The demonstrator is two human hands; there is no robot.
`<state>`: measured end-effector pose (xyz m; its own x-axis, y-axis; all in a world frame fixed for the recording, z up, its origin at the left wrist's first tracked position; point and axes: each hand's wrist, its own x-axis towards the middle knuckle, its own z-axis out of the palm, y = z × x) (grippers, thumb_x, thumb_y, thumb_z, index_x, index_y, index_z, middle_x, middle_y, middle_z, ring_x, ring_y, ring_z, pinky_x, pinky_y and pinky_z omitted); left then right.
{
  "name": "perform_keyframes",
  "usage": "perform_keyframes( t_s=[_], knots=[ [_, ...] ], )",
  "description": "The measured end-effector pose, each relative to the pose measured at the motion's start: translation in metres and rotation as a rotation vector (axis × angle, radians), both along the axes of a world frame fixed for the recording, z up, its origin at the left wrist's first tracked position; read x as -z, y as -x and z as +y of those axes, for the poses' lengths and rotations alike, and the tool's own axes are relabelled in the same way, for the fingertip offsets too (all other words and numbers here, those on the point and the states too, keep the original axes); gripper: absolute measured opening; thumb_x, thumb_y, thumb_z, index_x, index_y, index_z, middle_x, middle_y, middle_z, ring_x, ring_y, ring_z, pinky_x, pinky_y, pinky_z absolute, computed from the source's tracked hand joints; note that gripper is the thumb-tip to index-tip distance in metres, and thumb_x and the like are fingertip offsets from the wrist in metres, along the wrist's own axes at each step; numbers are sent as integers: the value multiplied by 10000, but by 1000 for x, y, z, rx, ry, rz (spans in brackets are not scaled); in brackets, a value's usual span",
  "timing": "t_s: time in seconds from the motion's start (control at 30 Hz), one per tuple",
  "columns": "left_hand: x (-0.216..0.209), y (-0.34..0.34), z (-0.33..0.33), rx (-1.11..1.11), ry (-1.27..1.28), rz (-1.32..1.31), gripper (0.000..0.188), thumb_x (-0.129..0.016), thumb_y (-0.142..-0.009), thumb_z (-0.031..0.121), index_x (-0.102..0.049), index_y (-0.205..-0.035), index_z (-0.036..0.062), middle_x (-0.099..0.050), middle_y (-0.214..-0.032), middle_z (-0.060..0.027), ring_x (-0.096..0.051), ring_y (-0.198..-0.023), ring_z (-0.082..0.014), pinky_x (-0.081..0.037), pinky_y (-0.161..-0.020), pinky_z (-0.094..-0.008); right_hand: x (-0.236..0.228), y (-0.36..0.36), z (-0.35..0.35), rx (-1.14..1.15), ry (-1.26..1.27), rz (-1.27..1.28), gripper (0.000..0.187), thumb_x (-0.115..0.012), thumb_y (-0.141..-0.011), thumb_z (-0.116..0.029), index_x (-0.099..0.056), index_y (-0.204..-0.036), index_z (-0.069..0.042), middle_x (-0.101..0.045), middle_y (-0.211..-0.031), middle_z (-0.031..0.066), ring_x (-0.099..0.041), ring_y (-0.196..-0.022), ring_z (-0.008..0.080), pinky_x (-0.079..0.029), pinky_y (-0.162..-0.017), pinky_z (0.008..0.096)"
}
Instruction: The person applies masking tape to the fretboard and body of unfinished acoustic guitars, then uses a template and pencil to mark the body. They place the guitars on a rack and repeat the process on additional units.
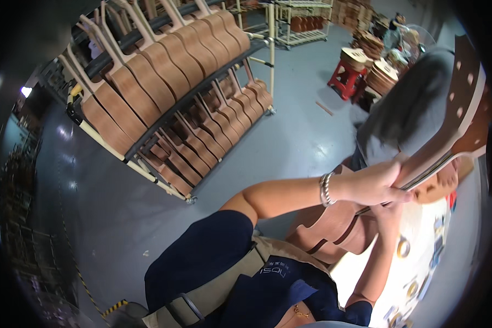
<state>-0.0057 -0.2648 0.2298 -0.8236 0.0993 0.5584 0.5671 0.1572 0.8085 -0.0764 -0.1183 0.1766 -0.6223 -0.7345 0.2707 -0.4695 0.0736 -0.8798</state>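
Observation:
An unfinished guitar neck [429, 158] slants up to the right, its headstock [463, 90] pierced with several peg holes. My left hand [374, 183], with a silver bracelet at the wrist, is closed around the neck. Just below it, my right hand [388, 212] is closed at the underside of the neck; its fingertips are partly hidden. Under my hands are brown wooden guitar bodies [333, 224] with curved sides, close to my apron. How the neck joins them is hidden by my hands.
A wheeled rack [188, 94] at the left holds two rows of guitars. A brightly lit white table [421, 229] with tape rolls [403, 247] lies to the right. Another person's grey-clad leg [404, 109] is close beyond the neck. Farther back, a red stool [344, 76] bears wooden parts.

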Motion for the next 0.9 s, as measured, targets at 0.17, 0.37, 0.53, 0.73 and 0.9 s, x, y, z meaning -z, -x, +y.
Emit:
perform_keyframes(
  t_s=[0.17, 0.37, 0.53, 0.73, 0.9],
  knots=[
    [36, -22, -107, -469, 467, 143, 745, -663, -832, 314, -240, -1323, -54, -339, -1328, -201, -382, -1246, -313, -136, -1102, -459, 30, 2, -150, 168, 190, 553, 551, -698, -750, -140, -432, -1204, 22, -570, -983, 93, -573, -947, 205, -464, -832, 322],
    [77, -115, -268, -809, -142, 78, 720, -726, -760, 50, -307, -1343, -16, -444, -1268, -125, -524, -1032, -155, -417, -932, -311, 2, 50, -291, -117, 455, -89, 389, -725, -693, -235, -499, -923, -17, -533, -823, 45, -544, -775, 158, -463, -715, 305],
    [133, -159, -343, -1090, -295, -72, 708, -600, -804, -62, -216, -1397, -20, -465, -999, -52, -478, -777, -61, -432, -715, -180, -45, 124, -410, -302, 619, -166, 568, -778, -684, -202, -477, -1118, 8, -559, -987, 89, -573, -884, 194, -490, -776, 332],
    [162, -141, -406, -1226, -498, -123, 641, -560, -838, -46, -243, -1394, -14, -479, -1020, -66, -504, -806, -78, -426, -752, -192, -101, 227, -579, -545, 606, -44, 711, -801, -689, -315, -437, -1193, 29, -557, -1005, 113, -580, -890, 225, -493, -800, 373],
    [171, -119, -454, -1421, -483, -181, 649, -572, -838, -50, -244, -1395, 6, -490, -989, -63, -528, -830, -90, -439, -743, -204, -129, 260, -747, -733, 720, 45, 274, -653, -789, -143, -595, -977, 47, -641, -864, 91, -619, -812, 175, -479, -719, 294]
  ],
)
